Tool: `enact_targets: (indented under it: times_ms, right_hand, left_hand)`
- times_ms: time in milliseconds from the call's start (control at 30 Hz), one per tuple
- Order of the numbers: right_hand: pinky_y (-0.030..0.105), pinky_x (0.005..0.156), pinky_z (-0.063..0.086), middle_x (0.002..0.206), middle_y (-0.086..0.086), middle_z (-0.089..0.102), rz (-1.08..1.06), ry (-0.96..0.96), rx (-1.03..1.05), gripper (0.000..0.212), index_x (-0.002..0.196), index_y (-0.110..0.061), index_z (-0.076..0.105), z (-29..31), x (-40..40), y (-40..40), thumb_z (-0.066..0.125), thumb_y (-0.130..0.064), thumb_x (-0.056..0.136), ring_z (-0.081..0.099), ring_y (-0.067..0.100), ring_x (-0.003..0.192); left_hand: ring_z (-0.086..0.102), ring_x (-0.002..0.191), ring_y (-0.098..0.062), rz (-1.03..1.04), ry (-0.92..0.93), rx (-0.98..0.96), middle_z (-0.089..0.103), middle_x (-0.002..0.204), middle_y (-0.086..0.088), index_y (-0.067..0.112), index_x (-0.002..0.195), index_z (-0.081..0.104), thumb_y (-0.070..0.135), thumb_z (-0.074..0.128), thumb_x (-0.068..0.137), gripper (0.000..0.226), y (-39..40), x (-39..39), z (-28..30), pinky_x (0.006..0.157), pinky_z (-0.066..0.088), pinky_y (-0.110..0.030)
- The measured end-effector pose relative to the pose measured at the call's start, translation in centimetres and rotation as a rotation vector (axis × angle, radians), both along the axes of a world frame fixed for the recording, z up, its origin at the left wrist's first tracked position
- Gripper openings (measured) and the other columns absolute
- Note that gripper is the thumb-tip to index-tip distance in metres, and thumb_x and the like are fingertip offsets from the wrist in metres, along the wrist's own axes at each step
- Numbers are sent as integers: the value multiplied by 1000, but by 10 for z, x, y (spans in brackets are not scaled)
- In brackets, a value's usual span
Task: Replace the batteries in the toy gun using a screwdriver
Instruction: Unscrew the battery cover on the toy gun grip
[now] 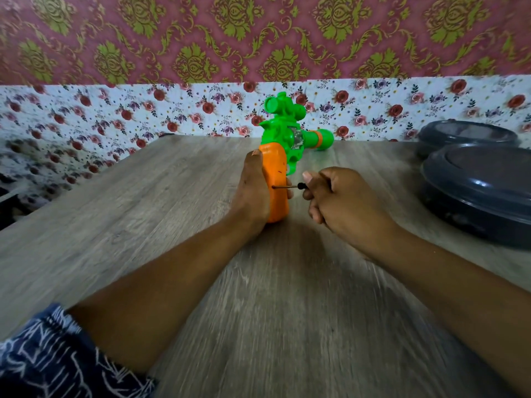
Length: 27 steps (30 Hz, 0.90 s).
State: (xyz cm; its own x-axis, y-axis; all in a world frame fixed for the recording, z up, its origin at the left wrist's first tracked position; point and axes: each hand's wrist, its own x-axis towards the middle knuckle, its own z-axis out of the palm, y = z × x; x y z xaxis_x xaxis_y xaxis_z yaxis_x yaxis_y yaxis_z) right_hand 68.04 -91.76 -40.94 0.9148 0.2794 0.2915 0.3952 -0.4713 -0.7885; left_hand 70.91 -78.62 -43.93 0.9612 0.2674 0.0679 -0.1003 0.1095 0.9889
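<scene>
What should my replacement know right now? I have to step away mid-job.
Left hand: gripping the toy gun by its orange grip, the grip's end resting on the table.
Right hand: fingers closed on the screwdriver, held level with its tip against the grip's side.
Done: gun steadied, tool in place.
Left: screw out, cover off, batteries swapped, cover refastened. No batteries in view.

Left hand [253, 191] grips the toy gun [283, 156]; right hand [342, 199] presses a screwdriver [290, 186] against its orange handle.
</scene>
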Motion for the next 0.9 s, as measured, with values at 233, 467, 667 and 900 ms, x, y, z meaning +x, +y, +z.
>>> enact_targets:
  times_ms: [233,467,667,900]
  right_hand:
    - [29,56,35,65,-9,52,0,-224,-205,20,76,-18,46,8,-3,-1,51,-27,93,48,7,61]
    - [12,61,40,70,-8,58,90,-238,-69,9,84,-14,49,6,-5,-3,57,-11,89,56,7,65]
    - [17,50,37,65,5,65,77,-38,27,21,79,-17,48,-2,-3,0,43,-28,96,50,0,43]
    - [14,43,37,39,-1,51,13,50,-37,40,68,-6,56,-2,1,-3,40,-27,98,46,4,33]
  left_hand:
    - [64,55,-13,32,-23,30,64,79,-9,6,125,50,63,21,85,75,1,7,-7,62,48,-28]
    - [66,80,-24,26,-30,42,69,83,-10,10,121,54,61,20,89,69,1,5,-7,92,50,-51]
    - [63,67,-19,28,2,-3,64,77,-8,11,107,57,55,17,97,60,-1,0,-5,76,49,-40]
    - [63,80,-29,-17,27,13,67,85,-14,8,129,50,77,29,61,99,-2,-1,-3,89,48,-51]
